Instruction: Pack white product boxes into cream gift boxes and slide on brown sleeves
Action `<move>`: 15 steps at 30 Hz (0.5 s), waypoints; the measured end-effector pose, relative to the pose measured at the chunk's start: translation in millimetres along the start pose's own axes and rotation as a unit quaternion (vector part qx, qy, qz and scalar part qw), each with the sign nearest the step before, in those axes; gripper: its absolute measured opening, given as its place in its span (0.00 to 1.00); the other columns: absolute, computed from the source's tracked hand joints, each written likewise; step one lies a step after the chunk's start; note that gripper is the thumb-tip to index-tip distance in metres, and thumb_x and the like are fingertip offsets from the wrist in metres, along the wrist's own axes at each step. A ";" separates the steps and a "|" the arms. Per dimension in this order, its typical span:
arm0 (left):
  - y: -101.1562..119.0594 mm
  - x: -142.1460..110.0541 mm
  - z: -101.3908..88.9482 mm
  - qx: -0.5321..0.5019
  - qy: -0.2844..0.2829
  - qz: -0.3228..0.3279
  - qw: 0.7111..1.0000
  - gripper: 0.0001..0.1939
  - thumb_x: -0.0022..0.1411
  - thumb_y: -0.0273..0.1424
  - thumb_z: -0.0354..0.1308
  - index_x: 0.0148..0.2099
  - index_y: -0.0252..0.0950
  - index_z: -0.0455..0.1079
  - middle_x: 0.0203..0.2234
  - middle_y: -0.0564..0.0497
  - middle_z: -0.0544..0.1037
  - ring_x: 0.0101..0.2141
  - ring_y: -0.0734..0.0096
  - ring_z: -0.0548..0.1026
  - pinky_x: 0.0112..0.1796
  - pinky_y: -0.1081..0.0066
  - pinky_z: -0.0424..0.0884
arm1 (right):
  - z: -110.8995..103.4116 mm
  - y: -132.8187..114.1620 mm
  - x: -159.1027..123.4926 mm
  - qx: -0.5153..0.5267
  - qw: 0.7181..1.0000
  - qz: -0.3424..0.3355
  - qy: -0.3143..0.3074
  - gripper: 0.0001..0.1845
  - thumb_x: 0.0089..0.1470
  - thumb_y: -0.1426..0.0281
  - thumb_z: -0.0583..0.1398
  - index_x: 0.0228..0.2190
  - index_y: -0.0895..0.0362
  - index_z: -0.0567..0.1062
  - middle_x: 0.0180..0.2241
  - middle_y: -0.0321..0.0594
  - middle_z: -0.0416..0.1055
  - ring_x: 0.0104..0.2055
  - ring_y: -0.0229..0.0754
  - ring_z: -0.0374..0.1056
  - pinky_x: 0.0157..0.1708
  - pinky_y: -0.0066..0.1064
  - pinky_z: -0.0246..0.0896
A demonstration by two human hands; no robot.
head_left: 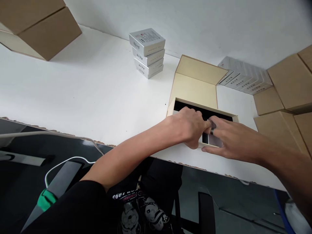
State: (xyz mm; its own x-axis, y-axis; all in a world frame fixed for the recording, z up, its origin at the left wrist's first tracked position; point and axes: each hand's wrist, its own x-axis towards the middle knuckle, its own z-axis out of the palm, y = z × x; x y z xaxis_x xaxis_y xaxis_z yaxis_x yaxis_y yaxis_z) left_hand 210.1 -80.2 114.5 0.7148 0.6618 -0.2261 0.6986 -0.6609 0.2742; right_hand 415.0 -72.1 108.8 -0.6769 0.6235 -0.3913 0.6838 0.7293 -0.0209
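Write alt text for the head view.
The left hand and right hand reach into an open cream box on a white table. Beyond it are a stack of silver boxes and a row of them; brown boxes stand at both sides.

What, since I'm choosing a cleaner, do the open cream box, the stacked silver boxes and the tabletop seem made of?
Open cream box: probably stiff, matte paperboard, from its flat, creased lid.
Stacked silver boxes: likely thin printed card, slight sheen, from crisp folded edges.
Tabletop: perhaps smooth white laminate over particleboard; its chipped edge looks rough, brown.
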 end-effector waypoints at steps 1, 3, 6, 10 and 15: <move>0.8 0.3 -0.2 0.000 0.000 -0.002 1.000 0.29 0.59 0.37 0.68 0.62 0.40 0.74 0.44 0.41 0.79 0.41 0.53 0.74 0.41 0.59 0.70 | 1.5 0.9 -0.6 0.000 1.000 -0.003 0.001 0.33 0.58 0.42 0.53 0.33 0.58 0.81 0.38 0.50 0.68 0.33 0.48 0.66 0.28 0.40 0.63; 2.1 0.8 0.0 0.005 -0.006 -0.007 1.000 0.26 0.60 0.37 0.68 0.61 0.42 0.76 0.43 0.43 0.80 0.39 0.55 0.74 0.40 0.59 0.70 | 4.7 2.4 -2.0 0.004 1.000 -0.013 0.004 0.34 0.60 0.41 0.52 0.32 0.57 0.80 0.38 0.51 0.68 0.36 0.51 0.68 0.31 0.43 0.67; 2.4 3.0 0.3 -0.003 -0.014 -0.004 1.000 0.26 0.58 0.36 0.69 0.59 0.44 0.77 0.43 0.43 0.80 0.38 0.55 0.74 0.37 0.61 0.70 | 6.8 2.3 -3.5 0.019 1.000 -0.021 0.009 0.33 0.61 0.41 0.52 0.33 0.56 0.80 0.40 0.51 0.68 0.40 0.54 0.69 0.34 0.48 0.71; 2.7 8.6 0.7 -0.037 -0.009 -0.003 0.999 0.24 0.51 0.31 0.71 0.53 0.43 0.81 0.42 0.45 0.80 0.38 0.55 0.74 0.38 0.61 0.71 | 0.4 -4.6 -4.5 0.056 0.998 -0.005 0.018 0.27 0.60 0.44 0.56 0.34 0.53 0.80 0.45 0.54 0.70 0.43 0.59 0.72 0.35 0.52 0.75; 8.1 -0.3 8.4 0.000 0.026 0.004 1.000 0.20 0.63 0.40 0.66 0.53 0.35 0.79 0.48 0.40 0.78 0.47 0.52 0.73 0.50 0.55 0.69 | -16.6 -6.3 -17.3 0.055 0.998 -0.041 0.002 0.19 0.59 0.47 0.60 0.46 0.41 0.81 0.59 0.46 0.69 0.61 0.65 0.67 0.50 0.55 0.76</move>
State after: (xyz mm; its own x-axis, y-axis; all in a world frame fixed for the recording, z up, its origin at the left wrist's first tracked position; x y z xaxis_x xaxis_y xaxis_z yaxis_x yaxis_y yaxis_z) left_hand 215.8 -88.8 109.0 0.7177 0.6738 -0.1760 0.6931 -0.6663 0.2751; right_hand 417.8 -82.8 131.0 -0.7326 0.5641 -0.3810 0.6517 0.7428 -0.1534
